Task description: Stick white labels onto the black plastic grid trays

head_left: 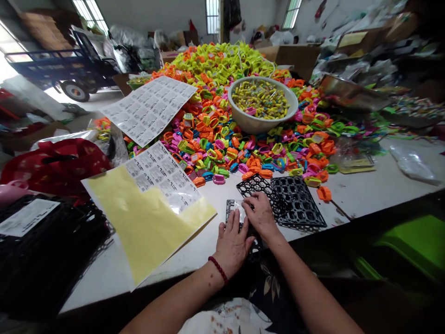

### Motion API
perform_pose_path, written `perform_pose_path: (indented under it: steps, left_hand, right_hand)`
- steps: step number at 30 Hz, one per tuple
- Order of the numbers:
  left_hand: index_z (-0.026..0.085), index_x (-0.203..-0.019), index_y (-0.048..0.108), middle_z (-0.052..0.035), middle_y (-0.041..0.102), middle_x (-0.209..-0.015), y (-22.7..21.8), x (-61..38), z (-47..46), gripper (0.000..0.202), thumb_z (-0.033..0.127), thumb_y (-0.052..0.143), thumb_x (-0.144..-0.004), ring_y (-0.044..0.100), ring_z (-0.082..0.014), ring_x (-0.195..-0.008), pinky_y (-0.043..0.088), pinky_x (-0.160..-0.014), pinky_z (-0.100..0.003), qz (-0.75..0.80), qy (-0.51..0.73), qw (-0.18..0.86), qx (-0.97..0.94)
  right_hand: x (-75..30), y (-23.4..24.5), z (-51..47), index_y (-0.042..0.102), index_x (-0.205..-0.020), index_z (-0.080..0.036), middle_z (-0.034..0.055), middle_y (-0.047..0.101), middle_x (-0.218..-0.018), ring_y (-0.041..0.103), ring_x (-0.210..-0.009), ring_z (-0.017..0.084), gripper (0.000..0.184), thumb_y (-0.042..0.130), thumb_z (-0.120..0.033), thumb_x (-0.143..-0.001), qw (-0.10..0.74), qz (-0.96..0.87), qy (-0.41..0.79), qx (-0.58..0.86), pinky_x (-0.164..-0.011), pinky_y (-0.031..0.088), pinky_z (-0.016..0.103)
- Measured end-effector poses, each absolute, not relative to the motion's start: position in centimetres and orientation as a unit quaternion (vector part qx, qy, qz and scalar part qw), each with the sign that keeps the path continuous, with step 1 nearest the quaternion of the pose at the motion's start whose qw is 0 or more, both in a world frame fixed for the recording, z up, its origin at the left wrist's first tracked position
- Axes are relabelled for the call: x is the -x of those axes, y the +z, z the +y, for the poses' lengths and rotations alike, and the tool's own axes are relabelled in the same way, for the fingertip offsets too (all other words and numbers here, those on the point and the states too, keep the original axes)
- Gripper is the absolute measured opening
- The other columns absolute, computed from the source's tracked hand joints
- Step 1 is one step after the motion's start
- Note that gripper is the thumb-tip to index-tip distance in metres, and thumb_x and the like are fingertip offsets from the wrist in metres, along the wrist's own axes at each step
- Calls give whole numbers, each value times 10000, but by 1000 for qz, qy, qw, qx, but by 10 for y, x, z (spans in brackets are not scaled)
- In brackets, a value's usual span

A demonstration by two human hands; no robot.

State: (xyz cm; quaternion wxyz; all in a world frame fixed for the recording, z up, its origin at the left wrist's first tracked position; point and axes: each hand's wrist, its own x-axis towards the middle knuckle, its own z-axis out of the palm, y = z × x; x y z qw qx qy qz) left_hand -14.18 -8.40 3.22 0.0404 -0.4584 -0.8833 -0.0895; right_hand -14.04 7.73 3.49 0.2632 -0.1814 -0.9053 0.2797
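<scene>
My left hand (233,243), with a red bead bracelet at the wrist, lies with fingers stretched flat on a black plastic grid tray (229,204) at the table's front edge. A shiny pale sticker (238,204) lies on that tray under my fingertips. My right hand (262,215) is bent over the sticker's right side, its fingers drawn together at the edge. Both palms hide most of the tray. To the left rests a yellow-backed sticker sheet (153,236), with printed labels on its upper part.
Empty black grid trays (299,199) lie right of my hands. Behind them rises a heap of colourful plastic watch-like pieces (208,134), holding a white bowl (257,124) and another label sheet (149,109). A stack of black trays (45,260) stands left.
</scene>
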Motion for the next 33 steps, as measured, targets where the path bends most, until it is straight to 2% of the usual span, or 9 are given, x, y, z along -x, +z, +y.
perform_pose_path:
  steps: [4,8,13,17,19,22,24,29,33]
  left_hand:
    - [230,-1477,346,-148,255,-1584,31,139,-83,551,457,338,-975,184,-295,-1473,364,-1051,-576,-885,-92,43,455]
    - [229,-1475,357,-152,275,-1575,32,139,-84,550,442,363,-967,200,-303,-1467,329,-1073,-576,-882,-109,45,455]
    - [244,-1464,377,-144,293,-1569,33,141,-84,550,446,399,-953,256,-353,-1435,320,-1065,-596,-881,-128,53,453]
    - [184,-1484,330,-149,276,-1576,29,141,-84,597,460,377,-957,255,-351,-1434,343,-1066,-561,-880,-129,61,453]
    - [126,-1490,306,-166,273,-1574,26,141,-84,634,466,365,-958,240,-347,-1441,335,-1085,-538,-879,-131,66,453]
    - [92,-1483,310,-180,279,-1568,24,140,-82,648,468,361,-958,221,-347,-1450,321,-1103,-520,-880,-138,66,450]
    - [97,-1479,324,-178,276,-1569,23,139,-80,647,478,357,-957,223,-351,-1450,322,-1104,-523,-882,-146,57,444]
    - [98,-1490,301,-176,242,-1582,27,139,-74,698,543,315,-954,221,-350,-1453,328,-1109,-543,-880,-166,29,444]
    - [84,-1476,321,-189,253,-1575,29,140,-71,700,549,313,-952,202,-349,-1461,310,-1125,-571,-874,-205,-1,441]
  right_hand:
    - [144,24,84,600,-1220,-147,147,554,-1123,462,-1058,324,523,657,-480,-820,281,-916,199,206,-921,426,465]
    - [151,22,88,663,-1117,-163,131,587,-1041,456,-1005,314,408,607,-482,-869,261,-933,152,195,-884,418,443]
    - [153,30,95,704,-956,-167,126,624,-965,485,-927,264,297,427,-273,-965,258,-938,128,196,-873,403,404]
    - [137,37,117,579,-1247,-129,198,565,-1238,413,-1172,360,397,531,-356,-924,285,-919,58,266,-992,287,536]
    - [129,43,130,546,-1267,-112,214,586,-1206,412,-1197,392,531,617,-456,-868,250,-920,19,300,-1008,262,568]
    - [122,58,143,561,-1214,-104,192,630,-1073,532,-1053,350,556,650,-502,-836,174,-932,33,317,-914,386,467]
    - [120,73,144,559,-1228,-122,169,622,-1070,578,-964,309,508,644,-449,-849,157,-934,58,315,-801,435,389]
    - [109,107,118,622,-1194,-189,113,630,-1049,598,-822,233,313,504,-219,-905,240,-940,6,242,-650,424,333]
    - [100,116,81,635,-1201,-185,101,645,-1017,568,-882,243,340,502,-146,-890,340,-928,-87,122,-722,440,342]
